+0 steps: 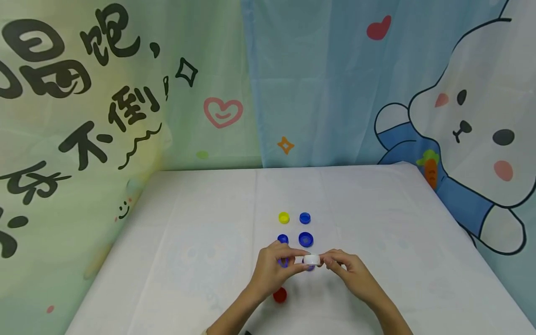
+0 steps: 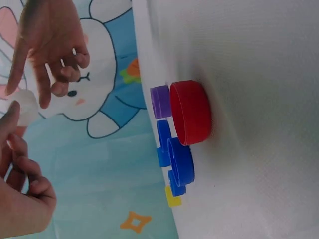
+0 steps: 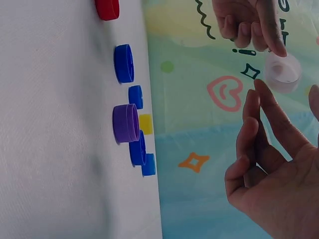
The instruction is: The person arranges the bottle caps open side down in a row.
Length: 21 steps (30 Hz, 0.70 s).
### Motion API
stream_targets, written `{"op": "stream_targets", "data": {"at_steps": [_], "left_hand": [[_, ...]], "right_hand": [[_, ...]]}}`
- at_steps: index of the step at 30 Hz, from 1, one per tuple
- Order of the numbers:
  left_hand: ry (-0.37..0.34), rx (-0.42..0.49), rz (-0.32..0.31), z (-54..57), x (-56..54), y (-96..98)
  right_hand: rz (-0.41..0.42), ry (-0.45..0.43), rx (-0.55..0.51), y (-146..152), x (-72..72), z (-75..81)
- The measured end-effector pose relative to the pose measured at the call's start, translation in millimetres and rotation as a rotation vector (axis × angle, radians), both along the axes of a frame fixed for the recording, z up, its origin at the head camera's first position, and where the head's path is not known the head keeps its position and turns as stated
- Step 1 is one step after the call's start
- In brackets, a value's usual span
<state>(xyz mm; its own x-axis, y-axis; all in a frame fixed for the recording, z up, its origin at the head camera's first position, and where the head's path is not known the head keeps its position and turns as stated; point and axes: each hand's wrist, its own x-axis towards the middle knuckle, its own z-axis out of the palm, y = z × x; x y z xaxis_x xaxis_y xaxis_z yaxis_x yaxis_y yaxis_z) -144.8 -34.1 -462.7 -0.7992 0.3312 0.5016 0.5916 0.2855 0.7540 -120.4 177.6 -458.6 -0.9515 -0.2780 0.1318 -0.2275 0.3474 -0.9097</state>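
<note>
Cap (image 1: 311, 260) looks white, round, shallow and straight-sided.

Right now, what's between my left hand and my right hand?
The head view shows a white cap, pinched by your left hand, and a partly hidden purple cap behind it.

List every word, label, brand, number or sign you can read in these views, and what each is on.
"吧,": on the left side of the backdrop.
"不倒!": lower on that backdrop, slanting upward.
Characters farther left: cut off by the frame or too stylised to read surely.
White cap and coloured caps: no lettering I can make out; anything there is too small or blurred.
</note>
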Motion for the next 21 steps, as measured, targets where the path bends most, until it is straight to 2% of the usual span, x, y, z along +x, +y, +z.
{"op": "stream_targets", "data": {"at_steps": [5,9,11,14,21], "left_hand": [[0.160,-0.029,-0.054,-0.7,0.2,-0.4],[0.212,-0.053,-0.061,-0.6,0.5,0.0],[0.208,-0.061,-0.061,-0.8,0.9,0.0],[0.161,-0.068,-0.066,-1.3,2.2,0.2],[0.036,-0.060,-0.029,-3.2,3.2,2.4]], "right_hand": [[0.060,-0.062,-0.056,0.2,-0.3,0.7],[0.046,-0.114,-0.046,-0.6,0.5,1.8],[0.034,-0.123,-0.039,-0.9,0.6,1.5],[0.002,-0.122,-0.051,-1.6,1.2,0.3],[-0.072,0.010,-0.038,-1.8,3.0,-1.9]]}}
